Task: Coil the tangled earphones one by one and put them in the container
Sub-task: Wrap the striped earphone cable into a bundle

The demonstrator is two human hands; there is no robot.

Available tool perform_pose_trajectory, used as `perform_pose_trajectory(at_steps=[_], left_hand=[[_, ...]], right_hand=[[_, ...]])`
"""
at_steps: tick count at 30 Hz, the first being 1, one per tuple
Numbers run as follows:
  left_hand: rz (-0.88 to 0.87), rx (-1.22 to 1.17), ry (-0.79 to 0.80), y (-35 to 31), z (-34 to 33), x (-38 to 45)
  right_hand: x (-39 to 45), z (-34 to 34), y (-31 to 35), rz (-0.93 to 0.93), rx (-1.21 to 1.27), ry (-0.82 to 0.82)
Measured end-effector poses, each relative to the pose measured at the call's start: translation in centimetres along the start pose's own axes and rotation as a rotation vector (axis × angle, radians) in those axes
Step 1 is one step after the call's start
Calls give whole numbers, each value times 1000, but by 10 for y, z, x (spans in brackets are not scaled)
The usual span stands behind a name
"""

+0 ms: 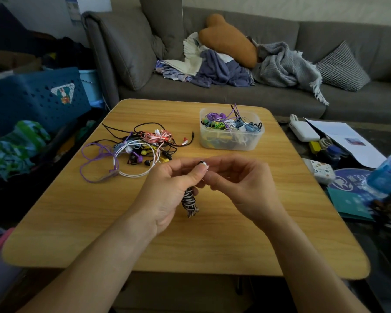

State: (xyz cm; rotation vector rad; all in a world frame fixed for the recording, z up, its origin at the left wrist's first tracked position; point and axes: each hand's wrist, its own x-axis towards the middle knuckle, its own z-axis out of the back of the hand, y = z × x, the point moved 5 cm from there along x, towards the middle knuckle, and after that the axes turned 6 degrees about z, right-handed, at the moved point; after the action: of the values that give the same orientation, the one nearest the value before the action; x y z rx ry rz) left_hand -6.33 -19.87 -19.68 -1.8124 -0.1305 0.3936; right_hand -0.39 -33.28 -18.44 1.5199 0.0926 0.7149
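Note:
A black-and-white striped earphone bundle [190, 201] hangs wound into a tight coil between my hands above the table's middle. My left hand [167, 188] grips the coil, its thumb and forefinger pinching the earbud end at the top. My right hand [239, 179] meets it from the right, fingers curled and pinching the same end. A tangled pile of earphones [140, 147] in purple, white, red, yellow and black lies at the back left of the table. The clear plastic container [231, 143] at the back right holds several coiled earphones.
The wooden table [99, 222] stands in front of a grey sofa [235, 91] heaped with clothes. A blue crate [32, 98] sits to the left. Papers, a white charger [303, 129] and a blue bottle [388, 172] crowd the surface on the right.

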Motion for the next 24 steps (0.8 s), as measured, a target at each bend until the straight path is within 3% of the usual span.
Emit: perform_pose_trajectory(at_steps=[5, 11, 14, 17, 20, 24], left_hand=[[46, 14, 11, 0, 3, 1], [85, 82, 43, 0, 4, 1], [132, 65, 30, 3, 3, 1], [164, 34, 16, 5, 5, 1], [203, 15, 37, 6, 4, 2], [210, -23, 53, 5, 2, 0]], right_hand=[[-1, 2, 1, 17, -231, -7], [1, 5, 3, 0, -293, 25], [5, 28, -1, -77, -281, -106], [9, 69, -9, -181, -553, -280], [11, 93, -26, -339, -724, -269], [15, 97, -39, -438, -773, -212]])
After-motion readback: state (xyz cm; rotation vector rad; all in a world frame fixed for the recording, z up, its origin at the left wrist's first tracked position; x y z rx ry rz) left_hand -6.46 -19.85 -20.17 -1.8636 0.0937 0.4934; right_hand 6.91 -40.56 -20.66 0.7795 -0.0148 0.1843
